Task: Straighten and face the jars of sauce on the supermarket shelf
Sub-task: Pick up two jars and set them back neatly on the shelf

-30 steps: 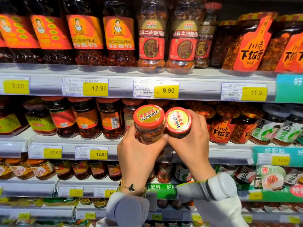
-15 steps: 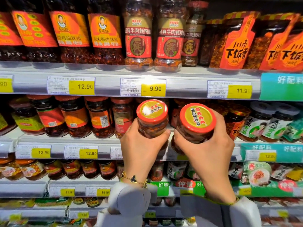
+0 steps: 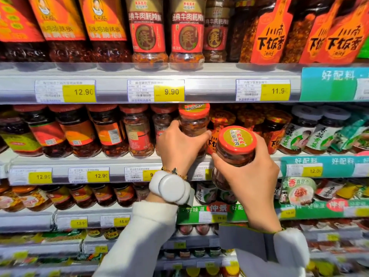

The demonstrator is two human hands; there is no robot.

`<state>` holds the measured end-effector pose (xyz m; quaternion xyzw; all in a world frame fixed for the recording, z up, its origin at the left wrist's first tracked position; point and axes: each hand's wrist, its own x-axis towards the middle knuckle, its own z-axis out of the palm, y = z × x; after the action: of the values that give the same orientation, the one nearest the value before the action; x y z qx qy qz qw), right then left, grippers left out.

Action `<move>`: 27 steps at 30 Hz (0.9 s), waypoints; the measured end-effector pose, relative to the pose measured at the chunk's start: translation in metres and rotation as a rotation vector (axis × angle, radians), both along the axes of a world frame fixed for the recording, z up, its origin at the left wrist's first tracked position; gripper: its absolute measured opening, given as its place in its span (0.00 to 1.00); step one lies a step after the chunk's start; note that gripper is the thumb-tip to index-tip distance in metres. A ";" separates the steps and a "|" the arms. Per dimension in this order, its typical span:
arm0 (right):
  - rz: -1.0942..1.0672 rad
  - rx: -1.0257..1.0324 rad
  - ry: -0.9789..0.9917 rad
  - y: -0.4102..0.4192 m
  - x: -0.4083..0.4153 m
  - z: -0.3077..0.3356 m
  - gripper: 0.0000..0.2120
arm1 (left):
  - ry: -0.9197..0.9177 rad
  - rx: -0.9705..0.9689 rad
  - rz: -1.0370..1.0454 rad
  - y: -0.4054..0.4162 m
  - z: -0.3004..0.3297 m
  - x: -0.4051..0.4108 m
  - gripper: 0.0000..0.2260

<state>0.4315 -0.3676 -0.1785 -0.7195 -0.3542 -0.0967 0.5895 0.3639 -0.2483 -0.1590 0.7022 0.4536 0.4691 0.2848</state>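
Each of my hands holds a red-lidded jar of chilli sauce. My left hand grips one jar upright, inside the middle shelf, to the right of a row of similar jars. My right hand grips the second jar in front of the shelf edge, tilted so its red and gold lid faces me. That jar hangs lower and nearer to me than the left one. Both labels are hidden by my fingers.
The top shelf carries tall bottles and pouches above yellow price tags. Orange-lidded jars and white-lidded jars stand right of my hands. Lower shelves hold more jars and packets.
My left hand has carried its jar up and back into the middle shelf and stood it upright. My right hand's jar has stayed in front of the shelf, lower than the left one.
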 end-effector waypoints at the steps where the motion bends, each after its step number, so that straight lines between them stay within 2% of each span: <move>1: 0.001 -0.008 0.007 0.000 0.000 -0.001 0.29 | 0.013 0.007 0.007 0.000 0.000 0.002 0.21; 11: 0.017 -0.068 0.075 -0.006 -0.001 -0.009 0.30 | 0.104 0.063 0.110 0.002 0.002 0.016 0.27; 22: 0.049 -0.093 0.077 -0.008 0.002 -0.012 0.31 | -0.010 0.085 0.200 -0.008 -0.006 0.027 0.25; 27: 0.045 -0.101 0.074 -0.006 0.004 -0.013 0.30 | 0.015 0.058 0.183 -0.008 -0.013 0.027 0.25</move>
<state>0.4360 -0.3738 -0.1918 -0.7435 -0.3525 -0.0386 0.5670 0.3914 -0.2561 -0.1716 0.6694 0.5043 0.5006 0.2169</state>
